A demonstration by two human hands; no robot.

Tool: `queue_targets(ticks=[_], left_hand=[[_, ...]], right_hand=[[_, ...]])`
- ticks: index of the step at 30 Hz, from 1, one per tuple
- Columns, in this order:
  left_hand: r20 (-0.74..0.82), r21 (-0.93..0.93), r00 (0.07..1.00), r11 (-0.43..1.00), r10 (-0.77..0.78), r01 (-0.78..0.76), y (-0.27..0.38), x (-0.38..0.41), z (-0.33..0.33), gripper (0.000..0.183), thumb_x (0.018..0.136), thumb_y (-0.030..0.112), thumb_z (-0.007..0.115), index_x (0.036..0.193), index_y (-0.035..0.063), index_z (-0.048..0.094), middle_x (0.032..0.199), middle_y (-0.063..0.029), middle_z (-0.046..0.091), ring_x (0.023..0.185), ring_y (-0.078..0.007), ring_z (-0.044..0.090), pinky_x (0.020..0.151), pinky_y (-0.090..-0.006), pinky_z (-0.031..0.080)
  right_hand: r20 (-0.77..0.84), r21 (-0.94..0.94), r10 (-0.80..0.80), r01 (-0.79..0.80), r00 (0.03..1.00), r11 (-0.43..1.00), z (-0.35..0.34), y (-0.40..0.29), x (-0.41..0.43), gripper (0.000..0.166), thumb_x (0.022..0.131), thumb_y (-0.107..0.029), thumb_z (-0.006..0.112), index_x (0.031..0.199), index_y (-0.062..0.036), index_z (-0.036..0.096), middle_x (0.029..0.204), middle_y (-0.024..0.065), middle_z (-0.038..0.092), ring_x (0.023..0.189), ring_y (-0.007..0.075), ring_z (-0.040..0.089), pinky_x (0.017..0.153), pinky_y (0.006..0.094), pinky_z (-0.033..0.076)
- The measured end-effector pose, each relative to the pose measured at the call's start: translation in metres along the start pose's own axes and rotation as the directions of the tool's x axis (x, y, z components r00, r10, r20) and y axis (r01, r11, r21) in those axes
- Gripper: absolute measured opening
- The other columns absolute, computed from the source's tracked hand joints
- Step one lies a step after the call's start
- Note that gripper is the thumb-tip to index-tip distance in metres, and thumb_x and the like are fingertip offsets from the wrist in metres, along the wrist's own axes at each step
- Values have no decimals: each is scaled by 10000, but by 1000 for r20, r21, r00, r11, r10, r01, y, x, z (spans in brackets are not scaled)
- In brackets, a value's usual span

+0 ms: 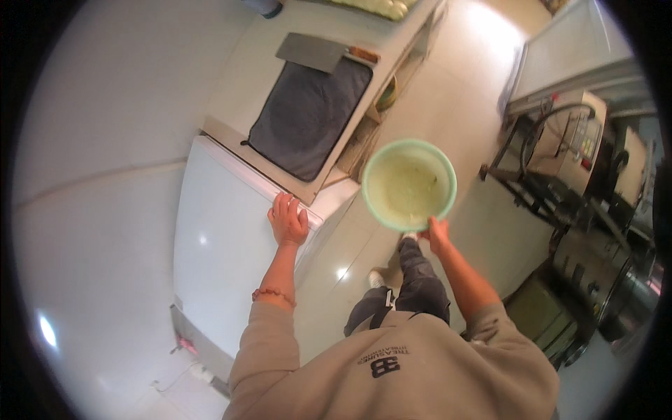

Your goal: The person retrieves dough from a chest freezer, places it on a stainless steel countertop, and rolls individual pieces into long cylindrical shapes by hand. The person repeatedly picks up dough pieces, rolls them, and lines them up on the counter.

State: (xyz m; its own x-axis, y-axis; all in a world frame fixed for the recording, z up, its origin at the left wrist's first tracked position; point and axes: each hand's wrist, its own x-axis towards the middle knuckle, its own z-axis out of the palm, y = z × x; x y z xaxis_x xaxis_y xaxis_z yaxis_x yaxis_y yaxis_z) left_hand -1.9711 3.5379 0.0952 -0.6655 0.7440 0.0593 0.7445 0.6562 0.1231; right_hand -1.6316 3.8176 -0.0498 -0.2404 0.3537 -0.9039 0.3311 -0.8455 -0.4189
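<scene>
My right hand [437, 235] grips the near rim of a light green plastic basin [370, 197], held out over the floor. The basin's inside faces up at me, with a few small dark specks in it; whether it holds water I cannot tell. My left hand [289, 220] lies at the corner of a white lid [226, 231] that looks like a chest freezer's. Its fingers curl over the raised edge strip. Just beyond that edge, a dark grey cloth [312, 118] is spread on a pale table [231, 100]. A cleaver [312, 51] with a wooden handle overlaps the cloth's far edge.
To the right, a machine with a control panel [588, 139] stands on a dark metal frame [517, 186]. Pale floor tiles [462, 89] run between it and the table. Shelves [362, 134] under the table hold a round container [387, 97]. A white wall [105, 105] borders the left.
</scene>
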Motion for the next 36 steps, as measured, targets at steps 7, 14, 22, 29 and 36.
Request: queue_targets(ticks=[7,14,22,29,36], left_hand=[[-33,-58,995,994,-95,93,-1,-14,-7,329,878,272,685,1151,92,658,1383,-83,554,1431,-306,430,1108,-532,337],[30,-113,996,990,-87,89,5,7,-7,369,903,279,655,1194,52,658,1409,-113,564,1452,-330,416,1135,-520,336],[25,-177,992,976,-123,126,-13,-9,-9,417,872,300,681,1204,48,661,1403,-136,577,1447,-320,429,1108,-532,372],[76,-191,986,968,-151,163,-12,-7,-14,436,845,324,683,1206,78,675,1396,-86,590,1446,-289,436,1089,-526,387],[140,-190,979,966,-147,173,-11,1,-20,386,854,326,673,1168,103,661,1379,-65,584,1448,-274,432,1079,-513,389]], right_hand=[[-45,-79,-225,221,973,972,-20,-51,-118,291,960,-124,556,1154,92,573,973,193,676,646,312,697,546,428,631],[314,-21,-364,389,877,921,114,-163,-137,289,994,-142,567,1166,88,590,1050,186,695,783,310,722,637,429,642],[545,-206,-214,377,810,903,387,-264,-97,332,1013,-165,571,1200,108,603,1040,212,702,763,312,724,629,418,637],[493,-192,-179,307,851,932,547,-269,-59,334,1049,-198,551,1227,83,584,979,205,701,728,309,719,606,420,632],[648,-281,72,150,758,948,551,-249,-14,343,1022,-193,625,1291,11,563,1162,166,668,918,289,713,752,430,598]])
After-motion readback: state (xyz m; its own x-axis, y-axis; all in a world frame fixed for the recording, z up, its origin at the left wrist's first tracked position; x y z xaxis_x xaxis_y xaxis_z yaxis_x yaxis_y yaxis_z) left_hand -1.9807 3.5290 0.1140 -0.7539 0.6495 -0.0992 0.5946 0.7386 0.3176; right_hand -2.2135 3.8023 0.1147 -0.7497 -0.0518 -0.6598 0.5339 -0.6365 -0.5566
